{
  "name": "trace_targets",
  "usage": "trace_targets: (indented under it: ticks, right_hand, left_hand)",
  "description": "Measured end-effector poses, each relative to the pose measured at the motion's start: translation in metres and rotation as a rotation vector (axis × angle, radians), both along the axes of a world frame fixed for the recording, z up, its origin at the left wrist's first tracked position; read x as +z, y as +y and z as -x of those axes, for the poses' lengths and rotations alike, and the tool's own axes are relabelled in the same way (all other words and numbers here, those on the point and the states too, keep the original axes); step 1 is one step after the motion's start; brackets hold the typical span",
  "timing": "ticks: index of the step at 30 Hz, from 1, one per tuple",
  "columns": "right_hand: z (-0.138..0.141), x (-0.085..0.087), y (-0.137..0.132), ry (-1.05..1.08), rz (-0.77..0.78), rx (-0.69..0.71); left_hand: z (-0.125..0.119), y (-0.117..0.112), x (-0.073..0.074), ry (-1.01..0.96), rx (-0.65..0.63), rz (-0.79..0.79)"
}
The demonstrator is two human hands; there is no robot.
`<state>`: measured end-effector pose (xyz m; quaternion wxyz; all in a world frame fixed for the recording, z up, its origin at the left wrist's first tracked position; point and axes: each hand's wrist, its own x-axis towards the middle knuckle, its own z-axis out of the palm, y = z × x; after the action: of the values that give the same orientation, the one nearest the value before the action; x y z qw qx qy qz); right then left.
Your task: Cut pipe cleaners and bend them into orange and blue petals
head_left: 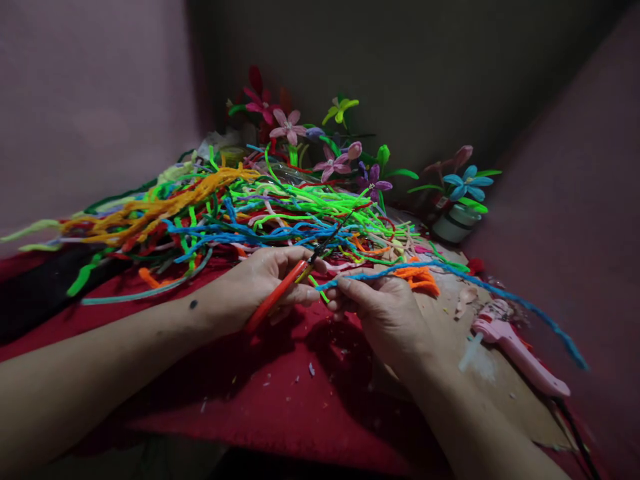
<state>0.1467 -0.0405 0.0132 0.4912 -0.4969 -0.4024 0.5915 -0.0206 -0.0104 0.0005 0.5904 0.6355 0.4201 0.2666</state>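
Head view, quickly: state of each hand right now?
Left hand: closed, holding the orange-handled tool.
Right hand: closed, pinching the blue fuzzy strand.

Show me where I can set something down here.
Freest is the red cloth nearer than the left hand and right hand, with small scraps scattered on it. A smaller cardboard patch lies between the right forearm and pink glue gun. Beyond the hands, heaped fuzzy stems and flowers crowd the space.

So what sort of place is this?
Probably a small craft corner, perhaps in a home. What suggests it: a heap of fuzzy stems, several handmade-looking flowers standing behind it, and a pink glue gun off to the right.
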Motion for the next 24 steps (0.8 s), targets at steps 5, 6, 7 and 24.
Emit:
trace_targets:
  ticks: [5, 6, 7, 24]
  right_hand:
    - [-0.001, -0.017, 0.007, 0.092, -0.045, -0.005]
    - [-0.002, -0.017, 0.007, 0.101, -0.065, -0.012]
    - [-0.002, -0.016, 0.007, 0.103, -0.078, -0.022]
    - [-0.007, -0.029, 0.014, 0.052, -0.214, -0.187]
  left_hand:
    - [0.000, 0.002, 0.000, -0.001, 0.016, -0.027]
    - [0.000, 0.002, 0.000, -0.003, 0.013, -0.041]
    - [0.000, 0.003, 0.000, -0.005, 0.012, -0.057]
    - [0.008, 0.007, -0.024, 0.426, 0.151, -0.975]
